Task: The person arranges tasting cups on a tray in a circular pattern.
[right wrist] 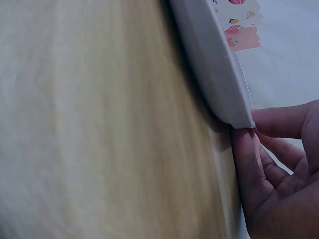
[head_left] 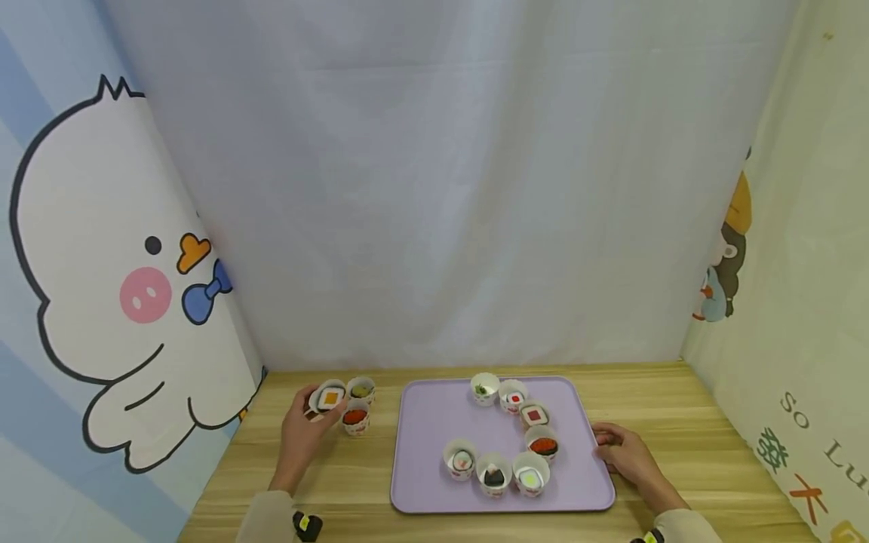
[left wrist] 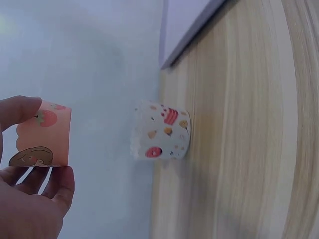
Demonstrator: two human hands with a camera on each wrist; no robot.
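My left hand [head_left: 303, 431] holds a paper baking cup [head_left: 330, 398] containing a sushi-like piece with an orange-yellow square centre. In the left wrist view this pink cup [left wrist: 50, 137], printed with strawberries, sits between thumb and fingers, raised off the table. Beside it on the table stand a cup with a green filling [head_left: 362, 391] and a cup with an orange-red topping [head_left: 356, 418]. At the lilac tray's [head_left: 434, 422] right side, my right hand [head_left: 627, 452] pinches the rim [right wrist: 241, 107], thumb above and a finger below.
Several paper cups stand in a curve on the tray, among them one with a black-wrapped triangle [head_left: 493, 475] and one with an orange-red top [head_left: 542, 445]. The tray lies on a wood-grain table [head_left: 353, 483]. A pale curtain [head_left: 434, 226] hangs behind, with printed cloth at both sides.
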